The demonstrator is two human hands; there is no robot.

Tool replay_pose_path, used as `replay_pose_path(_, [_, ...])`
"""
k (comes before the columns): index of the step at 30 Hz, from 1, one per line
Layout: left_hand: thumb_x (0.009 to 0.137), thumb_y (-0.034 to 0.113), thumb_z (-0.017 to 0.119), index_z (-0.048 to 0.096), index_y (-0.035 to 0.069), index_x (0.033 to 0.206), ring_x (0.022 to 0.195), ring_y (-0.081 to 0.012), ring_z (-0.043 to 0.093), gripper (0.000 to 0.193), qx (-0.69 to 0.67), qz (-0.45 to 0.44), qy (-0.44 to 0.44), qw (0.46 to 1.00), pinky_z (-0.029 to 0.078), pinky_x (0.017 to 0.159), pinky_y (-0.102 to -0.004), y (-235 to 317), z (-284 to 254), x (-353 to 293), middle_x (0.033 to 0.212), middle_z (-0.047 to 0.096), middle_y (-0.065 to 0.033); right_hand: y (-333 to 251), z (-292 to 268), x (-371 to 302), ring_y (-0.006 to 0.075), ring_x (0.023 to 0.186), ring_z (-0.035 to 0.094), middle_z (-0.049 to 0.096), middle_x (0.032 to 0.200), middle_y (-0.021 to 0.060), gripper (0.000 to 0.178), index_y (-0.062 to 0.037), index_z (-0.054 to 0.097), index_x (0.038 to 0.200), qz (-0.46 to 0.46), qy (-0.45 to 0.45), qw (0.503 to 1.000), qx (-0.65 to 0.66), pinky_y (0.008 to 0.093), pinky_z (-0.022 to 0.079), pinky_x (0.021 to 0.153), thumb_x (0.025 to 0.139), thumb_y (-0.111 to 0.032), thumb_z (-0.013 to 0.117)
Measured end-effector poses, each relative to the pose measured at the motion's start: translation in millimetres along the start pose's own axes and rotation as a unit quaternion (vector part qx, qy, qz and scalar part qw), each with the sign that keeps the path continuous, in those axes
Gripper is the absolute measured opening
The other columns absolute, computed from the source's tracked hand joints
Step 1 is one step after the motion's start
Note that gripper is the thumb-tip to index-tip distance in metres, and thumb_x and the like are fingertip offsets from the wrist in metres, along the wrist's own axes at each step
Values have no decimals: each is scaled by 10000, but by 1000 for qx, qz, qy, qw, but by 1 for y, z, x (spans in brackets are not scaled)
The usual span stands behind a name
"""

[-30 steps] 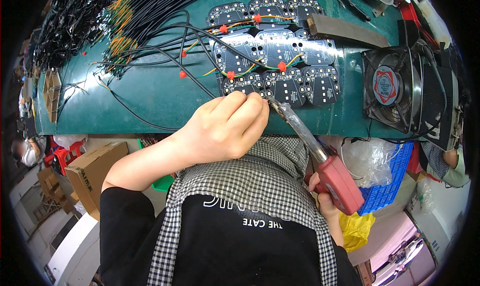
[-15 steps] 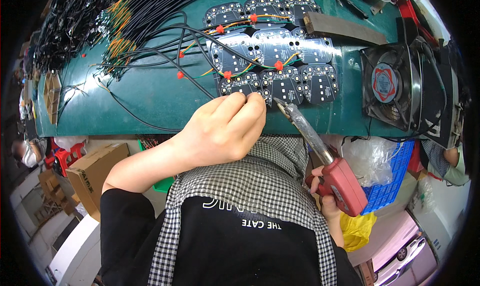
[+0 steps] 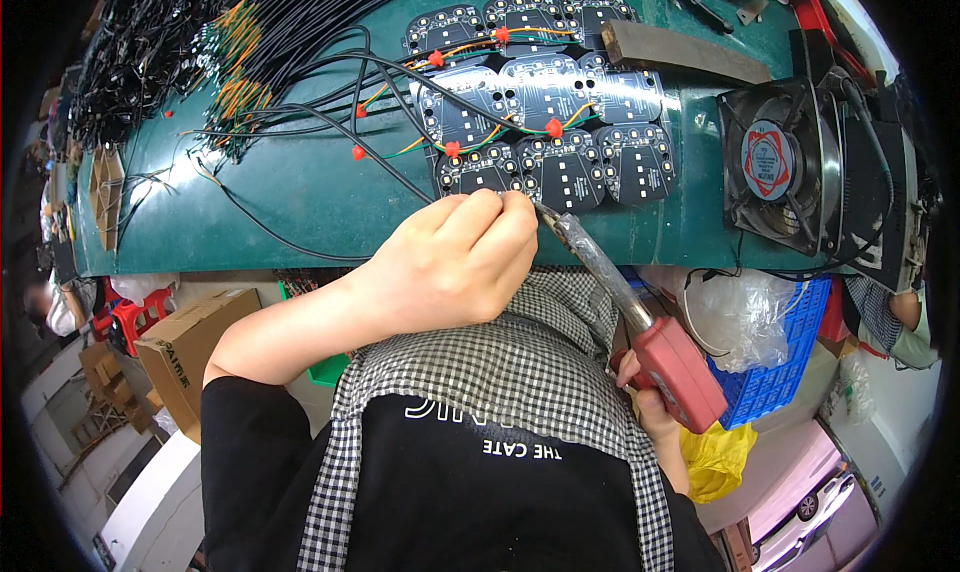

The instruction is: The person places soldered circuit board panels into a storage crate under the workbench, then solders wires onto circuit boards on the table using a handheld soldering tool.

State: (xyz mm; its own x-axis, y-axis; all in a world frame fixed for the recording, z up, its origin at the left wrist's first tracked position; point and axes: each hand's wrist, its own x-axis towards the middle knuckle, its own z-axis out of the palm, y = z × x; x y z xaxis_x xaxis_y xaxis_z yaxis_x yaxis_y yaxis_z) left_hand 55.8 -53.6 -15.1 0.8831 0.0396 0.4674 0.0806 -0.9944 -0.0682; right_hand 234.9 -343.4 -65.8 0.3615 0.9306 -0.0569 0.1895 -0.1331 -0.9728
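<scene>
My left hand (image 3: 455, 262) rests at the near edge of the green bench (image 3: 300, 187), fingers pinched together just below a row of black circuit boards (image 3: 555, 167); whatever it pinches is hidden by the fingers. My right hand (image 3: 650, 402) grips the red handle of a soldering iron (image 3: 640, 322), whose tip points up toward my left fingertips and the nearest board. Black wires (image 3: 330, 102) with red sleeves run from the boards to the left.
A bundle of black cables (image 3: 200, 42) lies at the bench's far left. A black cooling fan (image 3: 775, 167) stands at the right, with a dark metal bar (image 3: 680, 52) behind the boards. Below the bench are a cardboard box (image 3: 185, 347), a blue crate (image 3: 790, 362) and a plastic bag (image 3: 740, 317).
My left hand and the iron tip have stayed by the nearest board; the hand has closed in slightly toward the tip. Nothing else has moved.
</scene>
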Motion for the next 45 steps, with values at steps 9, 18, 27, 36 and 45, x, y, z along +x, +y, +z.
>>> replay_pose_path(9, [654, 106, 647, 654, -10, 761, 753, -162, 580, 158, 4, 28, -17, 999, 488, 589, -235, -1, -1, 2, 897, 600, -94, -21, 7, 9, 187, 730, 693, 702, 938, 139, 791, 93, 553, 1236, 63, 47, 996, 49, 288, 542, 677, 768, -495, 799])
replay_pose_path(18, [703, 12, 722, 671, -31, 858, 730, -172, 605, 169, -35, 5, -86, 996, 510, 572, -263, -3, -18, 13, 887, 602, -94, -44, 14, 25, 138, 631, 562, 601, 1086, 142, 861, 38, 478, 1250, 125, 81, 976, 161, 256, 436, 528, 798, -666, 680])
replay_pose_path(27, [796, 137, 617, 638, -29, 744, 720, -362, 640, 175, -17, -176, -123, 976, 509, 702, -451, -158, 47, 80, 759, 637, -202, -39, 15, 32, 154, 618, 565, 596, 1099, 181, 777, 41, 453, 1284, 89, 101, 974, 183, 273, 464, 537, 861, -574, 666])
replay_pose_path(36, [800, 225, 686, 654, 0, 791, 811, -365, 651, 228, 12, -239, -61, 969, 510, 739, -468, -177, 99, 96, 811, 654, -193, -35, 12, 29, 152, 668, 580, 592, 1120, 179, 749, 40, 458, 1285, 86, 105, 973, 187, 283, 484, 565, 871, -548, 668])
replay_pose_path(45, [802, 141, 726, 710, 5, 928, 800, -222, 670, 186, -161, -239, -111, 951, 525, 752, -340, -193, 94, 92, 875, 704, -94, -38, 14, 28, 159, 669, 579, 589, 1129, 187, 743, 45, 436, 1316, 70, 104, 973, 192, 288, 487, 574, 888, -521, 654])
